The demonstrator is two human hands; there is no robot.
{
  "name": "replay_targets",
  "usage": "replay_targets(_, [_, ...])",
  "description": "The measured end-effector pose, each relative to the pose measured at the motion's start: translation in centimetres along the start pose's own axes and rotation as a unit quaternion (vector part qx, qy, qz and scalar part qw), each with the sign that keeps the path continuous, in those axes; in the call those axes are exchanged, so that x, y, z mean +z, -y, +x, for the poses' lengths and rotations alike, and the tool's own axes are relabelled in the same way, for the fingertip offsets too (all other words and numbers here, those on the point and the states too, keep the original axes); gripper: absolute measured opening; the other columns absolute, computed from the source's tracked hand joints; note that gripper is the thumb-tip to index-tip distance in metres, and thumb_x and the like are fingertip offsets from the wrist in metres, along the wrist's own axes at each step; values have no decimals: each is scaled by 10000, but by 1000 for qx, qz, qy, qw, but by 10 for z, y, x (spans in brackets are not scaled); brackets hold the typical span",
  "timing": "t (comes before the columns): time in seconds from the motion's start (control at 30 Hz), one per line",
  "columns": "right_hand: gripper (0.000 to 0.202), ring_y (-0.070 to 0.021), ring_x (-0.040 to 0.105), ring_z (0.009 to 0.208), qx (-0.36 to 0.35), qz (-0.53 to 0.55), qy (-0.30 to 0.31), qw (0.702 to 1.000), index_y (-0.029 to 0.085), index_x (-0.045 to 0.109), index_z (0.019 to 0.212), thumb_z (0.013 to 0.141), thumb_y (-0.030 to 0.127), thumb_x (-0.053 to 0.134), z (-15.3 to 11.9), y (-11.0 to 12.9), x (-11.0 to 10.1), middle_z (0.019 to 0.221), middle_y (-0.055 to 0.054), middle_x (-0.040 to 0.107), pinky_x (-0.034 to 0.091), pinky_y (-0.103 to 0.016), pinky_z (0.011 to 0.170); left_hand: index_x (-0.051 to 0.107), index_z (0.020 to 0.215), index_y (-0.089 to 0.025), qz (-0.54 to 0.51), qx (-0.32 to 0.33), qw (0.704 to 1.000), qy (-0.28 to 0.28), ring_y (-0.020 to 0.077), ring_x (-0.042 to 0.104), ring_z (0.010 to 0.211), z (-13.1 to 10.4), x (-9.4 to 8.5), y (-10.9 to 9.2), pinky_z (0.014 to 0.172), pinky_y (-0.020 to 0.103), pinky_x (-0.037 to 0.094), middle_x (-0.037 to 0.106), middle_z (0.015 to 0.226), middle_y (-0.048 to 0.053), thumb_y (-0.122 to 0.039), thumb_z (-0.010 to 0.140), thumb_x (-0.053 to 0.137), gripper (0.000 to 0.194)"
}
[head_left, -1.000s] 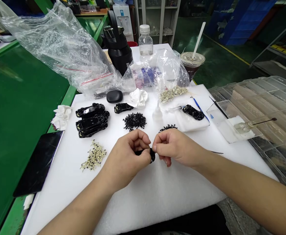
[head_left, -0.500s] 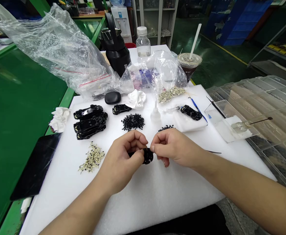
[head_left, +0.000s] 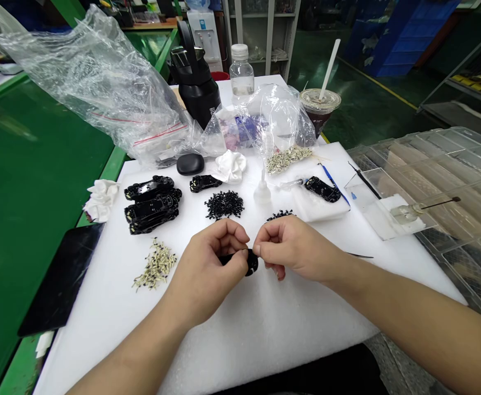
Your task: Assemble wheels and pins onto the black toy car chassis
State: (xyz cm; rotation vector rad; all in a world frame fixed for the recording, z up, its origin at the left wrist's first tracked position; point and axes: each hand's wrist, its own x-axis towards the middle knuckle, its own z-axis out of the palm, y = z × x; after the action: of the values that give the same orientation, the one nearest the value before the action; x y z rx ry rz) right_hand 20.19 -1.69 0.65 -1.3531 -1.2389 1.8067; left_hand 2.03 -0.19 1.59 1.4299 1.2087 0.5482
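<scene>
"How far along is work on the smooth white foam board [head_left: 273, 334]?"

"Partway, apparently: the left hand [head_left: 199, 266] is clamped, the right hand [head_left: 283, 244] pinching close by, contents unclear."

"And the pieces?"

"Glossy black car bodies [head_left: 158, 207] lie grouped at ten o'clock, completion unclear; the held car body [head_left: 254, 263] sits in the left hand's grip, centre. Slender cream bits [head_left: 156, 265] at nine and spiky black bits [head_left: 224, 204] at eleven appear unused."

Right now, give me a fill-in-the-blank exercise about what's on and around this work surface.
The small black piece is held by the ____ hand, with the right hand close by.
The drink cup has a white ____ sticking out.
The cap of the clear bottle is coloured ____.

Missing words: left; straw; white
</scene>
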Motion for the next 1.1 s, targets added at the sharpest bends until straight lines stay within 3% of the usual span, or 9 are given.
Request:
replay_targets(0.9, [85,-83,554,493,-6,12,3,1000,158,616,723,787,207,643,-2,1,-1,597,38,581,471,-200,500,551,848,-186,-13,-14,1000,2,118,529,629,1,1,-1,571,232,415,607,682,-7,-262,717,619,166])
replay_targets(1.1, [64,-80,561,498,-8,8,7,1000,156,626,723,770,197,643,-3,1,-3,607,36,587,466,-190,500,553,882,-193,-24,-13,1000,16,148,587,677,1,-1,2,613,260,433,635,708,6,-307,783,602,158])
